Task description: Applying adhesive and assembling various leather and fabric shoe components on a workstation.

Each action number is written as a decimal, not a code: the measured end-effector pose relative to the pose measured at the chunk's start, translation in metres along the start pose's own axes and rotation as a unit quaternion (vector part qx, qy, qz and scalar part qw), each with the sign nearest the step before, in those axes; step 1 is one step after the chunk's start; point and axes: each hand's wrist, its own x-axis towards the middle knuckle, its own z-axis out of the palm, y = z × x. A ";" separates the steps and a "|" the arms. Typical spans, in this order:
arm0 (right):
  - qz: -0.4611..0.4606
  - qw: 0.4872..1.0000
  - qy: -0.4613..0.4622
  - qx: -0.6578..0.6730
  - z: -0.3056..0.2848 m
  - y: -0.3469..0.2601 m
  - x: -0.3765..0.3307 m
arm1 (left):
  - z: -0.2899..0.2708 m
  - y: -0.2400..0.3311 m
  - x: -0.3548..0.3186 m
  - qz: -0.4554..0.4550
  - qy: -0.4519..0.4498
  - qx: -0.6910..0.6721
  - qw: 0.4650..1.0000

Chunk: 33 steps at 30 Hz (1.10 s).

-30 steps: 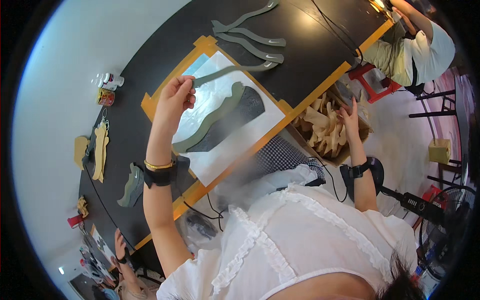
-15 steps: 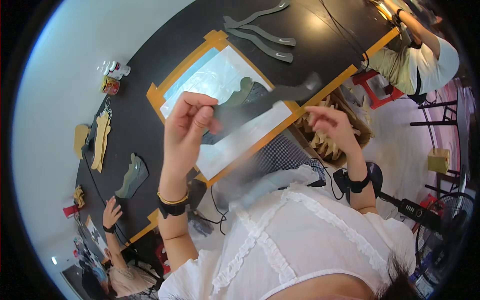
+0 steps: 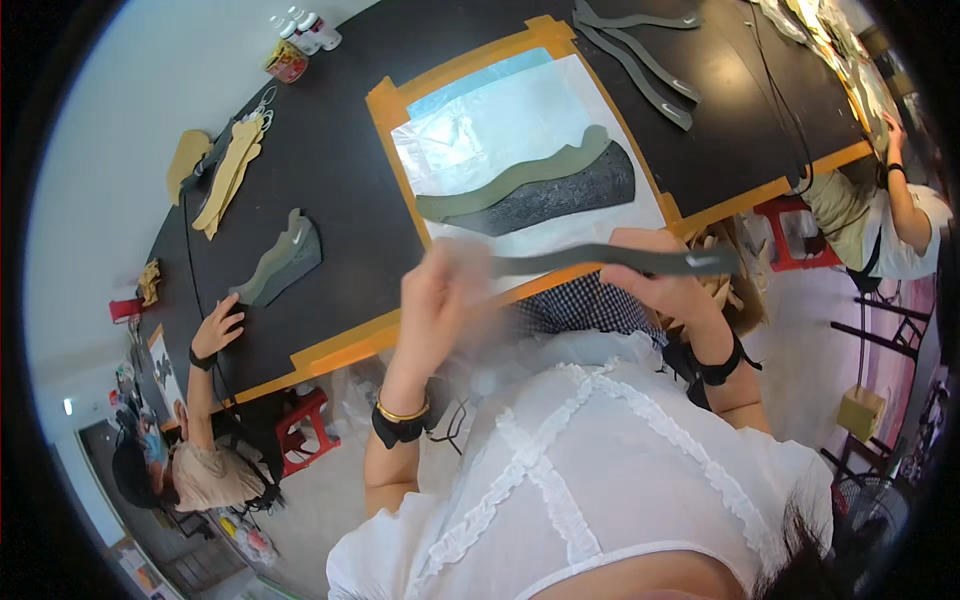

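My right hand [image 3: 660, 290] grips a long, narrow dark grey-green strip [image 3: 570, 261] with a small white mark near its right end. Its thumb lies on the near side, the fingers behind. My left hand [image 3: 440, 305] is at the strip's left end, its fingers smeared by motion, so whether it grips the strip does not show. Just beyond, a wavy olive-green piece [image 3: 520, 180] lies along the edge of a dark textured panel [image 3: 570, 195] on a white sheet [image 3: 480, 110]. The strip hangs above the table's near edge.
Orange tape [image 3: 395, 130] frames the white sheet on the black table [image 3: 350, 200]. Several similar strips [image 3: 640, 70] lie at the far right. At left are tan cut pieces [image 3: 232, 180], small bottles [image 3: 315, 30] and another green piece [image 3: 283, 255] touched by a co-worker's hand [image 3: 215, 330].
My right hand has closed on the strip, which was held in my left hand alone. The strip has come nearer and lies more level. The view has shifted; at left a co-worker's hand has reached a green piece.
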 end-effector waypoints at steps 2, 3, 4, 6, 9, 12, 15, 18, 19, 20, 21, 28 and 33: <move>0.035 0.998 0.033 0.039 0.000 0.018 -0.012 | -0.004 -0.010 0.002 -0.014 0.064 -0.043 0.997; 0.064 0.993 0.072 0.074 -0.007 0.021 -0.022 | -0.001 -0.010 0.007 0.002 0.061 -0.062 0.996; 0.069 0.992 0.072 0.073 -0.012 0.024 -0.027 | 0.002 -0.009 0.009 0.014 0.050 -0.039 0.998; 0.061 0.991 0.105 0.064 -0.015 0.027 -0.038 | 0.017 -0.006 0.017 0.031 0.013 -0.025 0.999; 0.089 0.985 0.134 0.069 -0.014 0.025 -0.054 | 0.037 0.000 0.025 0.090 -0.033 0.013 0.995; 0.169 0.985 -0.011 0.036 -0.020 0.061 -0.083 | 0.059 0.006 0.033 0.096 -0.038 -0.004 0.995; 0.273 0.956 0.045 0.097 -0.016 0.136 -0.131 | 0.091 0.003 0.038 0.126 0.052 -0.062 0.989; 0.354 0.899 0.246 -0.079 -0.004 0.238 -0.163 | 0.107 -0.012 0.038 0.220 0.081 -0.028 0.972; 0.355 0.895 0.259 -0.073 -0.004 0.262 -0.161 | 0.108 -0.019 0.038 0.244 0.085 -0.006 0.966; 0.363 0.885 0.264 -0.124 -0.011 0.281 -0.157 | 0.109 -0.024 0.038 0.274 0.101 0.035 0.956; 0.372 0.871 0.269 -0.174 -0.016 0.306 -0.153 | 0.111 -0.033 0.040 0.305 0.116 0.074 0.942; 0.462 0.829 0.221 -0.225 -0.032 0.447 -0.096 | 0.124 -0.043 0.056 0.361 0.118 0.194 0.905; 0.195 0.861 0.044 -0.467 -0.034 0.418 -0.091 | 0.130 -0.038 0.061 0.353 0.118 0.186 0.909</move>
